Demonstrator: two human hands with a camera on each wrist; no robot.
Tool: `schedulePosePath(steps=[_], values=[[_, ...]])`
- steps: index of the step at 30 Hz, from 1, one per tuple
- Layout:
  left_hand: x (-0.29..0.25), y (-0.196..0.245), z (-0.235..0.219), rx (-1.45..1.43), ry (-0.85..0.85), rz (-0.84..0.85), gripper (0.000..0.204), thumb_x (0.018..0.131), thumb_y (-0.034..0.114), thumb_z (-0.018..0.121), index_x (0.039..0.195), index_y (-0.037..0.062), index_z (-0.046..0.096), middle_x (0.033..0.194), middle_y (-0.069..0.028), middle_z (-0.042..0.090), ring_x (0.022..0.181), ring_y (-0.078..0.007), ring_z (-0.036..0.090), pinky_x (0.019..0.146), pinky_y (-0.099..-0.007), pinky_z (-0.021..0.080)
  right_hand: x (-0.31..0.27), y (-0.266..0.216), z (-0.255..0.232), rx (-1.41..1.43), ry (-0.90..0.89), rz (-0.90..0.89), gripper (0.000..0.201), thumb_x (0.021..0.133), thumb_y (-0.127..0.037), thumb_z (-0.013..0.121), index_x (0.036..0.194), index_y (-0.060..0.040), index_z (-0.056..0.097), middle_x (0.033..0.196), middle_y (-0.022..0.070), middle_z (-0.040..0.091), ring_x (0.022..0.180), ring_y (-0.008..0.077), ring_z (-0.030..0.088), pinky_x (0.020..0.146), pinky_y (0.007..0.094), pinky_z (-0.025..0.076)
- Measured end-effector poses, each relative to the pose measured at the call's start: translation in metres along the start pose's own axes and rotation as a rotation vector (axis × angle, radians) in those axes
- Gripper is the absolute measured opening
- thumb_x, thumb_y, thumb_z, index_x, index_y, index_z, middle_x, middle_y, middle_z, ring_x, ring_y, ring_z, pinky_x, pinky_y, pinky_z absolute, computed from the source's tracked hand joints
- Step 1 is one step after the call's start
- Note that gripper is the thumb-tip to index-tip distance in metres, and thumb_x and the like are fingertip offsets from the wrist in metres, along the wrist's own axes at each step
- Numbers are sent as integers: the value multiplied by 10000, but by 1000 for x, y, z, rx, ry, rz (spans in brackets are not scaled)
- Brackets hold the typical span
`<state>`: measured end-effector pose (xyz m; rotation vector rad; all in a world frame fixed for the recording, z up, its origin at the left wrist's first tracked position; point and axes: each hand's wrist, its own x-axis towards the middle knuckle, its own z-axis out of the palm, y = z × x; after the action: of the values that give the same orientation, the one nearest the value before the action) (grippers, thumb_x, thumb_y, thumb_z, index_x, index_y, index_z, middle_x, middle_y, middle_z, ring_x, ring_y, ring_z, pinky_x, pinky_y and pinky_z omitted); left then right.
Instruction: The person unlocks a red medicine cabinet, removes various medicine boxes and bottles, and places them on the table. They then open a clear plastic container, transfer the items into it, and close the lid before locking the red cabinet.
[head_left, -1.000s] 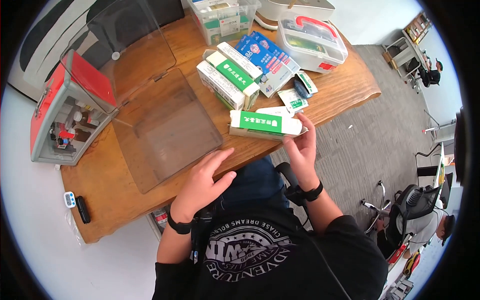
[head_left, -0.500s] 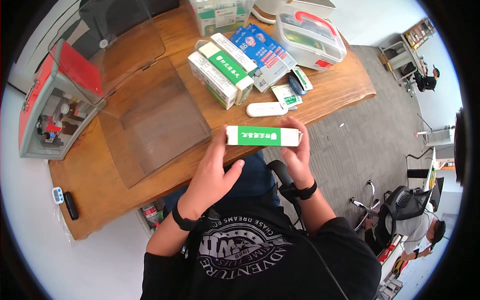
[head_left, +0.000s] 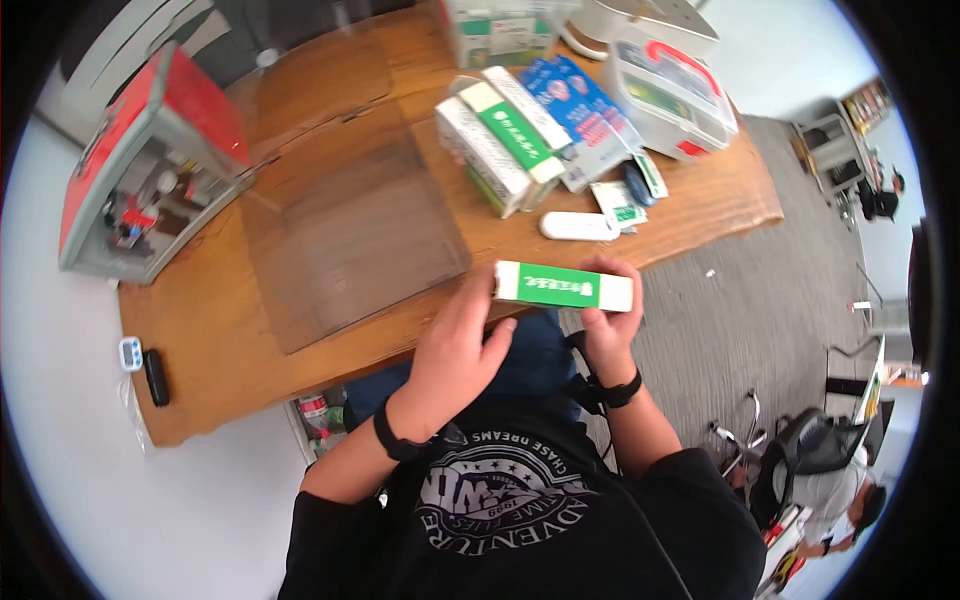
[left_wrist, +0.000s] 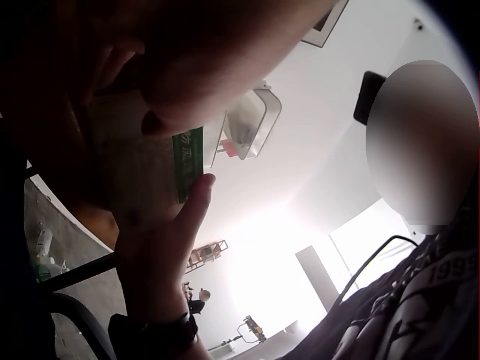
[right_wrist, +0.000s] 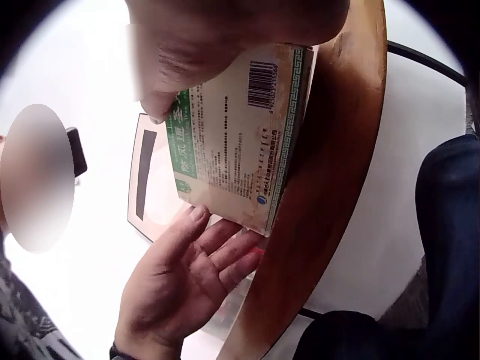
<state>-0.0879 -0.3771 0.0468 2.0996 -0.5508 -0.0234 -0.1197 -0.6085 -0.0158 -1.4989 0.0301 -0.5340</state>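
Note:
A long white-and-green medicine box is held up in front of the table's near edge, its green strip facing up. My right hand grips its right end, with the thumb on the near side and the fingers behind. At the left end, the fairly straight fingers of my left hand touch the box while the thumb stands apart. The right wrist view shows the box's printed broad face with a barcode, and the left hand at the end of the box.
Several similar medicine boxes stand on the table, beside blue packets. A white oblong device and small sachets lie nearer. Plastic bins stand behind. Leftward are a tinted open lid and a red-and-grey cabinet.
The right hand has lifted the medicine box off the tabletop toward the body, uncovering the white device. The left hand has come up to the box's left end. The head view has shifted.

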Motion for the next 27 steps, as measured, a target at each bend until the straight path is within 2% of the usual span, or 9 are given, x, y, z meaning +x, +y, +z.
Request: schedulePosePath(steps=[1, 10, 12, 15, 16, 19, 21, 24, 27], values=[[2, -1, -2, 75, 27, 78, 576, 972, 139, 723, 1476, -20, 493, 1396, -272, 608, 1236, -435, 638, 1029, -442, 540, 3, 1, -2, -39, 20, -6, 800, 864, -392, 881, 1439, 22, 509, 1279, 108, 628, 1120, 198, 640, 995, 357, 512], [-2, -4, 0, -219, 30, -30, 431, 986, 101, 706, 1371, -4, 544, 1236, -234, 680, 1115, -377, 710, 921, -424, 581, -4, 9, 4, -73, 160, -64, 737, 969, -356, 771, 1508, 25, 441, 1469, 85, 546, 1180, 157, 587, 1044, 315, 467], [-6, 3, -10, -241, 1, -46, 412, 971, 86, 706, 1348, 0, 565, 1202, -222, 689, 1110, -368, 710, 934, -420, 576, -9, -11, 10, -82, 143, -11, 656, 971, -288, 706, 1486, 17, 439, 1218, 92, 616, 1036, 172, 618, 955, 338, 507], [-19, 30, -43, -269, -82, 34, 484, 909, 51, 735, 1367, 19, 583, 1294, -191, 676, 1182, -360, 676, 1006, -413, 545, -3, -39, 12, -5, 60, -282, 813, 882, -458, 826, 1428, 10, 447, 1003, 99, 612, 863, 205, 615, 792, 360, 527], [-22, 39, -56, -262, -102, 95, 509, 903, 48, 739, 1386, 22, 581, 1328, -186, 667, 1204, -360, 665, 1023, -413, 536, -1, -55, 17, -49, 117, -294, 975, 806, -652, 848, 1425, -11, 454, 987, 107, 603, 827, 218, 605, 755, 374, 520], [-20, 57, -97, -192, -147, 146, 639, 854, 68, 792, 1445, 25, 551, 1380, -204, 640, 1250, -355, 651, 1063, -420, 518, 26, -74, 34, -9, 68, -491, 1036, 757, -727, 847, 1415, -27, 462, 989, 122, 605, 826, 238, 619, 768, 396, 527], [-13, 59, -122, -180, -96, 211, 742, 824, 70, 824, 1488, 23, 494, 1396, -222, 627, 1262, -346, 652, 1077, -443, 516, 50, -84, 65, 10, -155, -697, 1117, 696, -792, 843, 1412, -24, 463, 1030, 131, 610, 878, 253, 643, 792, 400, 536], [3, 53, -162, -59, 112, 232, 728, 852, 35, 803, 1474, 23, 425, 1365, -217, 618, 1233, -291, 654, 1035, -433, 540, 75, -98, 118, 118, -348, -328, 969, 803, -413, 915, 1519, 9, 417, 1216, 138, 630, 1075, 238, 641, 975, 392, 510], [34, 40, -195, -263, 242, -60, 487, 931, -42, 731, 1360, 32, 512, 1202, -51, 604, 1103, -141, 615, 956, -316, 535, 107, -105, 152, 35, -420, -257, 794, 920, -211, 807, 1562, 30, 409, 1427, 188, 582, 1319, 271, 576, 1153, 406, 418]])
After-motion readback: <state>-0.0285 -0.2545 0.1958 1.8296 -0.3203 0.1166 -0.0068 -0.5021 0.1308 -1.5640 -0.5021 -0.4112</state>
